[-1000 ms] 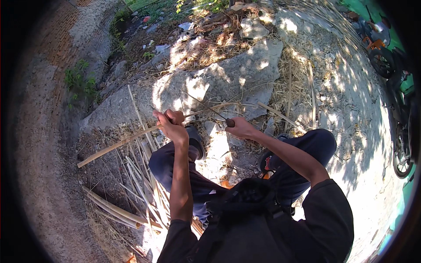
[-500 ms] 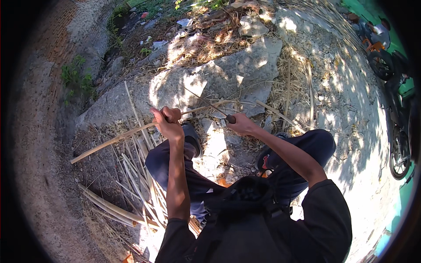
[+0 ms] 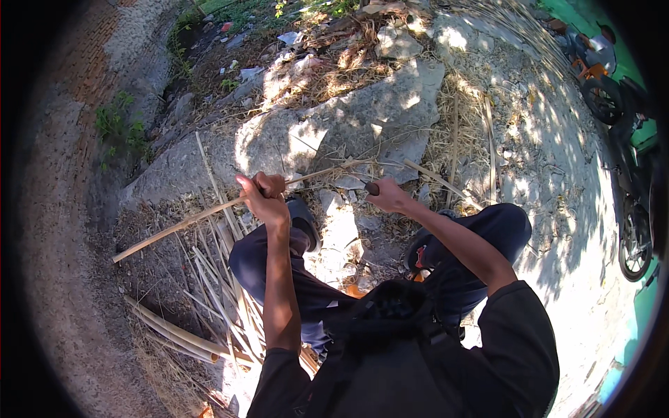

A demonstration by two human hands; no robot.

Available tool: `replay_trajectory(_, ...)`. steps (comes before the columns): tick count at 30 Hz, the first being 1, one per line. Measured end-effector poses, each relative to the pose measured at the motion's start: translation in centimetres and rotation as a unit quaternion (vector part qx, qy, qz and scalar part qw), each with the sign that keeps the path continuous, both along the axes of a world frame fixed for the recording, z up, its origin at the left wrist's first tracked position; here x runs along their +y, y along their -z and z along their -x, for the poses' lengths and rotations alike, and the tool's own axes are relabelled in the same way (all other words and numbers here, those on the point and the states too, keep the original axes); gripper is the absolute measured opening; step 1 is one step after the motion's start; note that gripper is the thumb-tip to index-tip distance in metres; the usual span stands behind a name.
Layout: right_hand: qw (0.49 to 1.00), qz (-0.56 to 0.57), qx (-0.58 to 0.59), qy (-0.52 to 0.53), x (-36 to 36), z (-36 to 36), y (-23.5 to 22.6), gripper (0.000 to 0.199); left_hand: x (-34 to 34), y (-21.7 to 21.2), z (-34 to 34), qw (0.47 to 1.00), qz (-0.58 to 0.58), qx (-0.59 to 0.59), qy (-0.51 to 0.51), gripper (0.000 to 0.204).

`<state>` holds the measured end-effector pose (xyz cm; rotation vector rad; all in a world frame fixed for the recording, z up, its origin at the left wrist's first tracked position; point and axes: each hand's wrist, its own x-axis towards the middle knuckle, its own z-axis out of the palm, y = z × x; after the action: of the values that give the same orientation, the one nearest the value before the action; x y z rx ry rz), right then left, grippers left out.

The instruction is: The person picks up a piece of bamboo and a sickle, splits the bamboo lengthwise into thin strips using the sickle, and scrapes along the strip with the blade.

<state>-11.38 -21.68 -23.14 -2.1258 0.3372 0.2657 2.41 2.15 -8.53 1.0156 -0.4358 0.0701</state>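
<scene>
Left hand [image 3: 261, 195] clamped on bamboo stick [image 3: 174, 228], now swung lower; right hand [image 3: 387, 196] grips knife handle [image 3: 372, 188], shaving continues.

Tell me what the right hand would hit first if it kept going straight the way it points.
Probably the long bamboo strip just ahead of the right hand, which grips a dark-handled tool; beyond it, the concrete slab. Depth is unclear.

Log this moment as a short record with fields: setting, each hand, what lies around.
Setting: outdoors, dappled shade, person seated on the ground
Left hand: closed around a long bamboo strip that runs out to the person's left
Right hand: gripping a dark-handled tool; blade not clear
Under the hands: large grey rock
By the left leg: pile of split bamboo strips
Right edge: parked motorcycles
</scene>
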Motion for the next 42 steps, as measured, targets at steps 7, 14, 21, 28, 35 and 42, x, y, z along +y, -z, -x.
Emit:
replay_trajectory(7,0.992,-0.051,-0.113,0.001,1.8,0.6,-0.5,0.025,-0.5,-1.2,0.6,0.999,-0.031,-0.029,-0.024,0.065)
replay_trajectory(14,0.997,-0.017,0.049,0.049,-1.8,0.7,2.5,0.029,0.0,-0.3,-0.1,0.999,-0.028,0.009,-0.032,0.064)
replay_trajectory(21,0.996,-0.005,-0.088,-0.008,2.0,0.0,1.2,0.030,0.7,-0.4,-0.6,0.996,0.004,0.052,-0.071,0.066)
replay_trajectory(28,0.989,0.039,0.098,0.102,-5.5,3.3,8.3,0.031,-1.1,-0.9,0.0,0.998,0.025,0.054,-0.037,0.066)
replay_trajectory(35,0.998,-0.017,0.006,0.053,-0.2,1.1,4.4,0.030,0.4,-0.3,-1.1,0.998,0.003,0.044,-0.040,0.066)
replay_trajectory(42,0.997,-0.020,0.018,0.076,-4.9,3.7,9.2,0.028,0.2,0.0,-1.2,0.999,0.008,0.030,-0.041,0.065)
